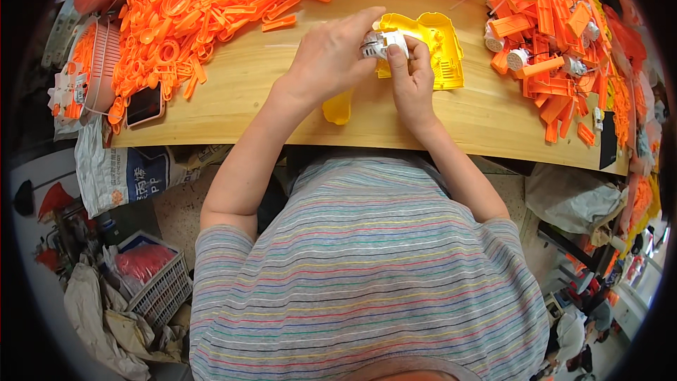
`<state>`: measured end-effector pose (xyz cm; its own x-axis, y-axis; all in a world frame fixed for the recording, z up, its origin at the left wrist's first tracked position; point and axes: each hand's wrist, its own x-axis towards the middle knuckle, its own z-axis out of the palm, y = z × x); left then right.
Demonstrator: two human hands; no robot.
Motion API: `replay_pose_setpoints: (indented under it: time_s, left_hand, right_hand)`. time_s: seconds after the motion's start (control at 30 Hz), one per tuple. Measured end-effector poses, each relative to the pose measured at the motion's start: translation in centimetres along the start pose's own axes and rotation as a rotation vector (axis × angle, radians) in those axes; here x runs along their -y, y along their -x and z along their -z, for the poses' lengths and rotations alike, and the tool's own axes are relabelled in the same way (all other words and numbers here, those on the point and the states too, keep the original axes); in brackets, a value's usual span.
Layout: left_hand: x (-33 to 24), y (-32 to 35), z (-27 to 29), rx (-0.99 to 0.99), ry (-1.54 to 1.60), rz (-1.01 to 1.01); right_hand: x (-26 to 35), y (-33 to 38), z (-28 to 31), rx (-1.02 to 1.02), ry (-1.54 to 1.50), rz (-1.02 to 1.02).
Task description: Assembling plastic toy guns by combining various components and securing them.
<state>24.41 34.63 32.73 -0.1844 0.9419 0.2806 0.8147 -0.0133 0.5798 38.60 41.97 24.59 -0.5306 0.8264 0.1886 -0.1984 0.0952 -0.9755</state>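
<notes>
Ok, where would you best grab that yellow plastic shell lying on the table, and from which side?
Grip the yellow shell by its free right edge, coming from the right. It lies flat on the table, and both hands, left hand and right hand, crowd its left side around a small white part.

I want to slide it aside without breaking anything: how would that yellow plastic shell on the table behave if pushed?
The yellow plastic shell looks like a thin, hollow moulding, so probably light and fairly stiff. It lies flat on the smooth wooden table, so it would likely slide, not roll. The right hand rests against it beside the small grey-white part.
</notes>
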Motion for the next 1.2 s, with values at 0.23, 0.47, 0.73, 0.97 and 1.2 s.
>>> replay_pose_setpoints:
  time_s: [0.23, 0.47, 0.73, 0.97, 1.2]
  left_hand:
    - [1.4, 0.6, -0.9, 0.1, -0.188, -0.076]
    - [3.2, 2.4, 0.1, -0.062, -0.223, -0.032]
    - [3.4, 3.1, -0.8, -0.186, -0.141, -0.029]
    - [2.1, 5.9, -2.9, -0.31, -0.28, -0.179]
    - [2.3, 5.2, -1.5, -0.31, -0.224, -0.14]
  right_hand:
    - [0.5, 0.0, 1.2, 0.22, 0.484, 0.417]
    - [1.2, -0.7, 0.1, 0.163, 0.643, 0.607]
    - [0.8, -0.6, -0.6, 0.155, 0.63, 0.58]
    - [0.9, -0.4, -0.8, 0.137, 0.662, 0.596]
    - [0.5, -0.3, -1.3, 0.096, 0.685, 0.558]
